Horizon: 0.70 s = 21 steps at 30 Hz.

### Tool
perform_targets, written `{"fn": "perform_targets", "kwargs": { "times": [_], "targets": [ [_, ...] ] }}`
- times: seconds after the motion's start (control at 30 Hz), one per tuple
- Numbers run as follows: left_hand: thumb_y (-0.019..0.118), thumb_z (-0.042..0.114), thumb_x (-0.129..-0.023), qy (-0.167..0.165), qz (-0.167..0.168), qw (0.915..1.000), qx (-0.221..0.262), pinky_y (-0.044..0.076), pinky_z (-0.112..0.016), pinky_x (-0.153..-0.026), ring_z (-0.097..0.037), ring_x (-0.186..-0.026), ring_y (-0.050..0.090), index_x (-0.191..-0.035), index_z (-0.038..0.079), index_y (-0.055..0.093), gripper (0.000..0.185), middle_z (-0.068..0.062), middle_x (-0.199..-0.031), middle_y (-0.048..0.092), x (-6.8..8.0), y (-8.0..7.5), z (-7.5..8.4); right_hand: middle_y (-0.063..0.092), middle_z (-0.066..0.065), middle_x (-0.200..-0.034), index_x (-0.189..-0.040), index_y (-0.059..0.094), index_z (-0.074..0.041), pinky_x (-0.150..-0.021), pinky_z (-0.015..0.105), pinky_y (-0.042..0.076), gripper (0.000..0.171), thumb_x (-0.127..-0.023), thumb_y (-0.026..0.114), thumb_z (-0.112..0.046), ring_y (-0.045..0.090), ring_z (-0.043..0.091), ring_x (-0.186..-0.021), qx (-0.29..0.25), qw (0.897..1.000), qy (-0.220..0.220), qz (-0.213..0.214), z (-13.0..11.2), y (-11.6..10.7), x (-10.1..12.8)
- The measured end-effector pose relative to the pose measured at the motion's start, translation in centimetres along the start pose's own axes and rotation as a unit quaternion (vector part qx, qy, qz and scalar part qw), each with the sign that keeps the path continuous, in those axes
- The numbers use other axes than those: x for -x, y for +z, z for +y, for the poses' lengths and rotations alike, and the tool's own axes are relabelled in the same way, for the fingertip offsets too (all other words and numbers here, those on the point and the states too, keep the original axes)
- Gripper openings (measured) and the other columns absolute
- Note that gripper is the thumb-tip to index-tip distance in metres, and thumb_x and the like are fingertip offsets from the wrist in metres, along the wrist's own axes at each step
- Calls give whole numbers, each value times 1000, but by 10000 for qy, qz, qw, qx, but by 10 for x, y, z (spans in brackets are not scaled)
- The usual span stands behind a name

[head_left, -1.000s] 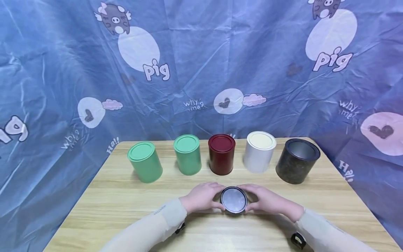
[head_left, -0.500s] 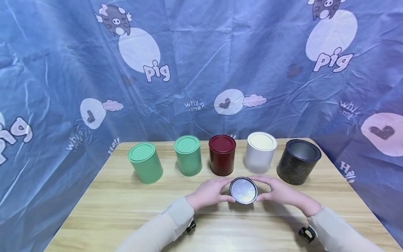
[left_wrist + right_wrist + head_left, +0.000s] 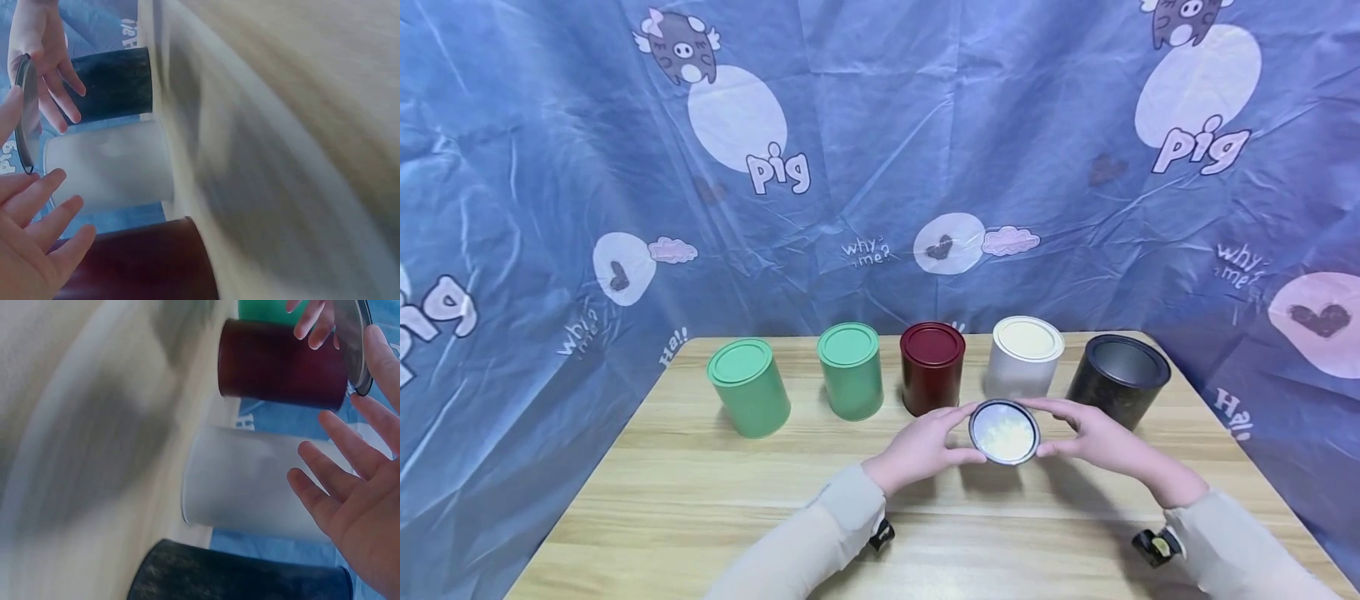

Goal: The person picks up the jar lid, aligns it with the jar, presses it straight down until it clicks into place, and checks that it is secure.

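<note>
A round lid (image 3: 1003, 433) with a black rim and a shiny grey face is held up above the table by both hands. My left hand (image 3: 921, 448) pinches its left edge between thumb and index finger; my right hand (image 3: 1101, 437) pinches the right edge the same way. The wrist views show the lid (image 3: 27, 119) edge-on, with the other fingers spread below it. Behind the lid stand a white can (image 3: 1025, 367) and a black can (image 3: 1112, 387). The black can's top shows a dark hollow inside its rim, and my right hand partly covers its side.
A dark red can (image 3: 931, 371) and two green cans, one in the middle (image 3: 853, 379) and one at the left (image 3: 752, 396), complete the row along the back of the wooden table (image 3: 715, 500). A blue printed cloth (image 3: 865, 150) hangs behind.
Both hands have raised the lid off the table and carried it right and away from me, toward the white and black cans. The cans have stayed in place.
</note>
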<state>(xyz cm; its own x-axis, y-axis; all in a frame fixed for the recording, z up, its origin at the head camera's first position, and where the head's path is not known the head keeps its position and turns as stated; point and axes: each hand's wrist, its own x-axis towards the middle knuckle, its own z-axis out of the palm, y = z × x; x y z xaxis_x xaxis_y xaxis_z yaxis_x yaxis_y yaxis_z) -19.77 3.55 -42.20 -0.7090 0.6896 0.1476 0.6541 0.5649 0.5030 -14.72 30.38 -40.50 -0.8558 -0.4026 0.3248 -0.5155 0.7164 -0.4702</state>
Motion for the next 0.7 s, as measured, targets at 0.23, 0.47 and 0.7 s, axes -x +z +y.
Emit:
{"fn": "perform_targets", "kwargs": {
  "times": [0.23, 0.47, 0.7],
  "targets": [
    [67, 52, -85, 79, 92, 9999, -10, 42, -32, -108, -14, -132, 49, -148, 26, 40, 74, 3, -143, 53, -15, -4, 13, 67, 5, -121, -129, 63, -18, -89, 9, 41, 61, -71, 83, -23, 44, -15, -114, 85, 9996, -151, 240, 9, -18, 3],
    [66, 53, -86, 279, 175, 9995, 35, 43, -31, -107, -13, -133, 48, -149, 25, 40, 74, 5, -144, 51, -32, -1, 24, 55, -27, -125, -130, 62, -15, -87, 1, 35, 62, -72, 83, -16, 43, -19, -113, -136, 9992, -283, 228, 17, -39, 6],
    [67, 54, -84, 250, 251, 9993, 99, 45, -31, -104, -12, -134, 47, -148, 27, 41, 74, 8, -146, 49, -48, 5, 35, 46, -39, -125, -131, 61, -13, -88, -1, 33, 62, -73, 81, -10, 38, -24, -113, -315, 9992, -72, 246, 23, -53, 15]
  ]
}}
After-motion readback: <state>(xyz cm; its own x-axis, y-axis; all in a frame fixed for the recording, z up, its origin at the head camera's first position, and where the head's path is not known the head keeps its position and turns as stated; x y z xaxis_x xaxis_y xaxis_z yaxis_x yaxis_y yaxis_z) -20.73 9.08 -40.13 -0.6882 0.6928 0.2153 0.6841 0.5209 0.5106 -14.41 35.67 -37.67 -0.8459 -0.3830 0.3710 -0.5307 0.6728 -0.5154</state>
